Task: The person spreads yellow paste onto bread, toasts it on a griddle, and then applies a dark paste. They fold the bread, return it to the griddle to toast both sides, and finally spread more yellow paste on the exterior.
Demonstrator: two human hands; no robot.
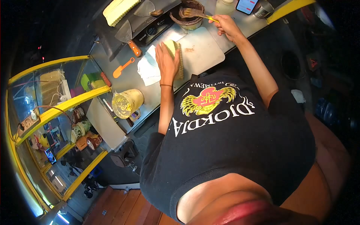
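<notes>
My left hand (pixel 167 62) grips a pale yellow block of bread (pixel 172 46) with a ridged, browner side; the palm covers much of it. White paper (pixel 149 67) lies beside those fingers. In my right hand (pixel 226 28) is the yellow handle of a spreading tool (pixel 198 14), its head coated in brown. That head dips over the rim of a bowl (pixel 193 26) smeared with thick brown spread. Between the hands lies a pale cutting board (pixel 204 50) with a small brown smear on it.
A black Rinnai stove (pixel 155 30) carries scrapers, and another bread block (pixel 119 11) sits beyond. Nearer lie an orange spatula (pixel 123 68) and a tub of yellow spread (pixel 128 103). A phone (pixel 246 6) and metal cup (pixel 264 8) stand far right; a yellow-framed glass case (pixel 63 105) borders the left.
</notes>
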